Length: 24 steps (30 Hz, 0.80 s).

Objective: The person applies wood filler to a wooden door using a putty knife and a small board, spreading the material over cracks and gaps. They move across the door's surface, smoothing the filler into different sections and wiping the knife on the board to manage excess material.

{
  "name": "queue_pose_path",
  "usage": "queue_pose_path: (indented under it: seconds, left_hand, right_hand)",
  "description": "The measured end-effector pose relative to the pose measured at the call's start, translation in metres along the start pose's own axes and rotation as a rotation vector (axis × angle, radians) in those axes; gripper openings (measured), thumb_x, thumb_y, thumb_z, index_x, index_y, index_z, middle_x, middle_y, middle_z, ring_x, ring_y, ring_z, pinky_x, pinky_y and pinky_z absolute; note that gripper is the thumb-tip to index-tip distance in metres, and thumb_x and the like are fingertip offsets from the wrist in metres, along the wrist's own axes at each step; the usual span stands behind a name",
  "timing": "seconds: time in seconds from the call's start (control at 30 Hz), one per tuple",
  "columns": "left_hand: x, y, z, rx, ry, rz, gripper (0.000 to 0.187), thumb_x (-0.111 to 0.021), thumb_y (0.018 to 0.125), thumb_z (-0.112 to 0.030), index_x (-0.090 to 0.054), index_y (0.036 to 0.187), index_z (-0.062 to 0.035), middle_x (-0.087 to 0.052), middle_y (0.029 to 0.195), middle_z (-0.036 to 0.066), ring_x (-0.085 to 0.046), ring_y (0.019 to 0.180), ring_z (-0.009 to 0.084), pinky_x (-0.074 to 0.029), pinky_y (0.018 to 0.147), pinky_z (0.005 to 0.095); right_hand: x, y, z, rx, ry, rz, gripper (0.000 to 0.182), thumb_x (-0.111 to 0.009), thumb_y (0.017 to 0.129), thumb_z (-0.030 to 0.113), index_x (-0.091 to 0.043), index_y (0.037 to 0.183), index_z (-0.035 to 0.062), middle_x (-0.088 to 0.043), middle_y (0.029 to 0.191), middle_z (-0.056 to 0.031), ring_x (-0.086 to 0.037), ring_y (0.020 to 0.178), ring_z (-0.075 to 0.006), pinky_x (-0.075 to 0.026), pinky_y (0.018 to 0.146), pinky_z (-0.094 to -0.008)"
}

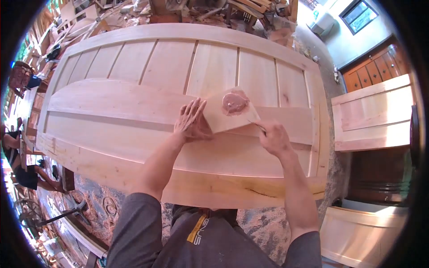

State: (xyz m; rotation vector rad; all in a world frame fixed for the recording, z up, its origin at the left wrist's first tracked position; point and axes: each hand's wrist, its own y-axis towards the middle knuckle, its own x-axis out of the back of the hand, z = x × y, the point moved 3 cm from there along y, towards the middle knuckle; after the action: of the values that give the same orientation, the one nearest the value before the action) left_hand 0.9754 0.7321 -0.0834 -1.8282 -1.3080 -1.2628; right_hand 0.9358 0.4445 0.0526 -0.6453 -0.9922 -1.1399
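A large pale wooden door [170, 58] with several grooved panels lies flat before me. On its middle rail sits a small square wooden board [228, 123] bearing a smeared mound of brown paste [235, 102]. My left hand [191, 119] lies against the board's left edge, back up and fingers stretched out; its thumb side is in shadow. My right hand [275, 139] is closed around a thin putty knife [262, 129] at the board's lower right corner. Most of the knife's handle is hidden in the fist, and its blade tip meets the board's edge.
Another panelled wooden piece [373, 114] stands to the right, above a dark brown one [380, 176]. Wood scraps [254, 11] are piled beyond the door. At far left, a person [27, 172] sits near more timber. Shavings cover the floor [100, 192].
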Motion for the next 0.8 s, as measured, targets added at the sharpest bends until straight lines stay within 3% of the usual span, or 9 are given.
queue_pose_path:
  seconds: [0.07, 0.17, 0.3, 0.47, 0.6, 0.63, 0.77, 0.8]
  left_hand:
    - [-0.002, 0.000, 0.000, 0.028, -0.046, 0.001, 0.142, -0.086, 0.049, -0.071, -0.022, 0.159, -0.0086, -0.027, 0.162, 0.017, -0.024, 0.151, 0.0347, -0.018, 0.121, 0.0510]
    - [-0.001, 0.001, 0.002, 0.034, -0.084, -0.010, 0.137, -0.086, 0.053, -0.067, -0.020, 0.160, -0.0131, -0.027, 0.162, 0.014, -0.024, 0.151, 0.0301, -0.018, 0.123, 0.0505]
    - [0.000, 0.001, 0.002, 0.037, -0.080, -0.013, 0.134, -0.086, 0.054, -0.066, -0.022, 0.160, -0.0133, -0.029, 0.161, 0.014, -0.025, 0.150, 0.0302, -0.020, 0.123, 0.0503]
    - [0.000, 0.002, 0.003, 0.026, -0.095, -0.030, 0.136, -0.088, 0.050, -0.064, -0.025, 0.158, -0.0108, -0.034, 0.159, 0.013, -0.029, 0.149, 0.0305, -0.023, 0.120, 0.0508]
    - [0.000, 0.001, 0.006, 0.051, -0.097, -0.077, 0.137, -0.092, 0.049, -0.057, -0.025, 0.158, -0.0094, -0.035, 0.159, 0.014, -0.034, 0.146, 0.0317, -0.025, 0.119, 0.0516]
    - [-0.005, 0.002, 0.001, 0.032, -0.127, -0.072, 0.136, -0.093, 0.049, -0.055, -0.025, 0.158, -0.0090, -0.035, 0.159, 0.014, -0.035, 0.145, 0.0324, -0.026, 0.118, 0.0517]
    - [-0.011, 0.003, 0.000, -0.016, -0.096, -0.121, 0.135, -0.095, 0.050, -0.049, -0.025, 0.158, -0.0075, -0.035, 0.159, 0.015, -0.039, 0.141, 0.0359, -0.027, 0.118, 0.0527]
    - [-0.013, 0.003, -0.002, -0.018, -0.076, -0.110, 0.134, -0.093, 0.051, -0.052, -0.024, 0.158, -0.0092, -0.035, 0.159, 0.014, -0.037, 0.143, 0.0340, -0.026, 0.118, 0.0526]
  right_hand:
    - [-0.010, 0.037, 0.005, -0.136, -0.058, 0.205, 0.030, -0.059, 0.085, 0.004, -0.073, 0.111, 0.0057, -0.070, 0.103, -0.0233, -0.066, 0.097, -0.0415, -0.054, 0.086, -0.0484]
    - [-0.028, 0.066, -0.008, -0.010, -0.046, 0.117, 0.029, -0.057, 0.087, 0.006, -0.073, 0.111, 0.0064, -0.070, 0.100, -0.0246, -0.067, 0.095, -0.0428, -0.054, 0.086, -0.0486]
    - [-0.041, 0.085, -0.014, -0.155, -0.145, 0.238, 0.031, -0.057, 0.086, 0.007, -0.074, 0.112, 0.0078, -0.070, 0.100, -0.0238, -0.067, 0.095, -0.0419, -0.054, 0.086, -0.0480]
    - [-0.042, 0.098, -0.016, -0.091, -0.147, 0.339, 0.035, -0.057, 0.084, 0.005, -0.075, 0.114, 0.0096, -0.072, 0.101, -0.0209, -0.068, 0.094, -0.0402, -0.055, 0.086, -0.0461]
    - [-0.058, 0.109, -0.008, 0.171, -0.057, 0.383, 0.036, -0.058, 0.083, 0.007, -0.074, 0.115, 0.0105, -0.071, 0.102, -0.0210, -0.068, 0.094, -0.0400, -0.055, 0.086, -0.0451]
    - [-0.059, 0.099, -0.012, 0.244, -0.033, 0.403, 0.037, -0.058, 0.082, 0.007, -0.074, 0.115, 0.0108, -0.071, 0.104, -0.0207, -0.067, 0.095, -0.0400, -0.055, 0.086, -0.0445]
    - [-0.012, 0.033, 0.008, -0.068, 0.082, 0.367, 0.038, -0.058, 0.082, 0.003, -0.073, 0.115, 0.0120, -0.072, 0.106, -0.0196, -0.066, 0.098, -0.0389, -0.054, 0.085, -0.0438]
    - [-0.010, -0.005, -0.001, -0.039, 0.124, 0.252, 0.038, -0.058, 0.083, 0.003, -0.073, 0.117, 0.0120, -0.072, 0.105, -0.0193, -0.067, 0.097, -0.0377, -0.054, 0.084, -0.0442]
